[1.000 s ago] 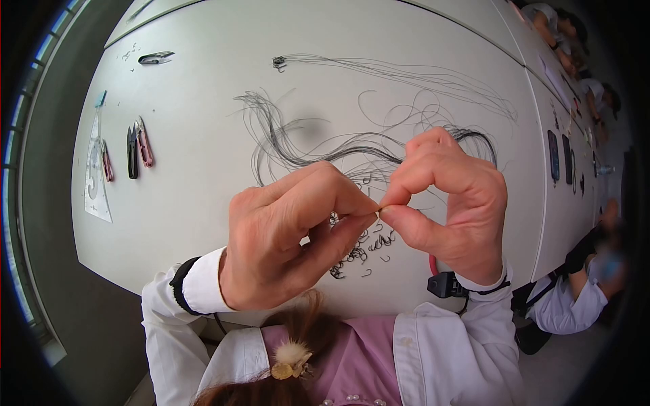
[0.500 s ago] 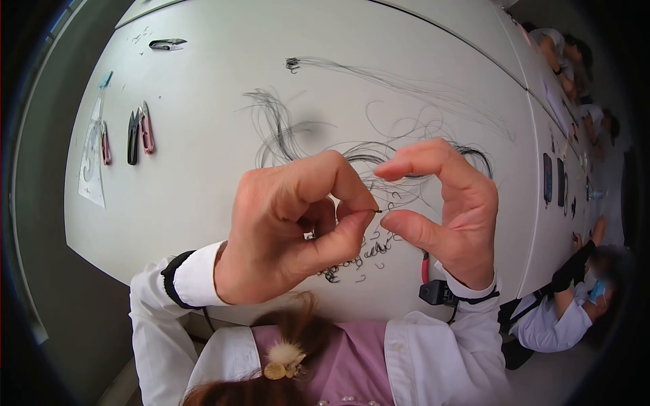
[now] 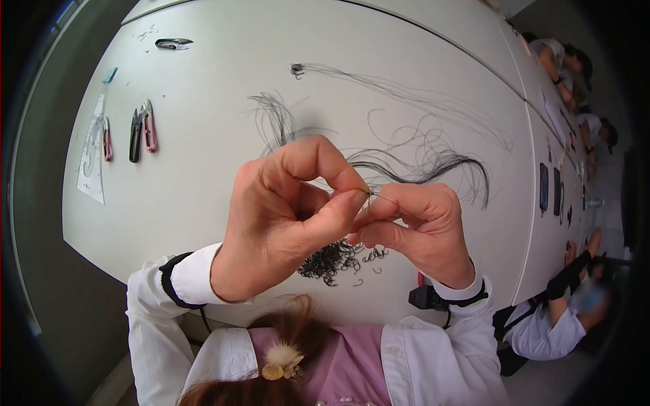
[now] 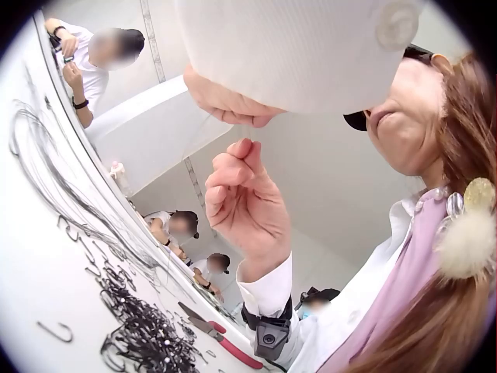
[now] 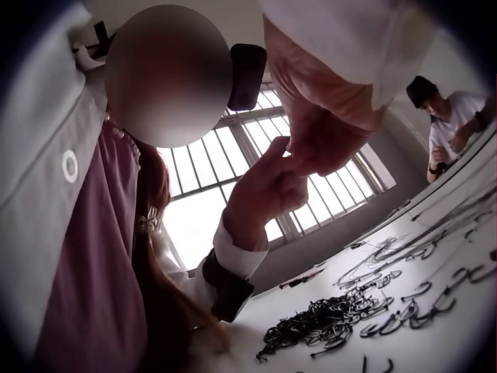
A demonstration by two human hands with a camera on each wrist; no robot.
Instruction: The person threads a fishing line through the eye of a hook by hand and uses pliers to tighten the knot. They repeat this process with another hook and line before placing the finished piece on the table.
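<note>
My left hand pinches a tiny dark piece, apparently the end of a fish hook, between thumb and forefinger; most of it is hidden by the fingertips. A thin fishing line runs from there to my right hand, whose thumb and bent fingers pinch close under the left fingertips. Both hands are raised over the table. Below them lies a heap of loose black fish hooks, also seen in the left wrist view as a dark pile. A dark bundle of fishing line curves beyond the right hand.
Hooks tied to long lines lie farther back. Thread snips and a clear set square are at the left. Red-handled pliers lie beside the heap. Phones and other seated people are at the right.
My right hand spread its thumb and forefinger apart, then closed them and came down and left under the left fingertips. The left hand kept its pinch. The head view shifted slightly.
</note>
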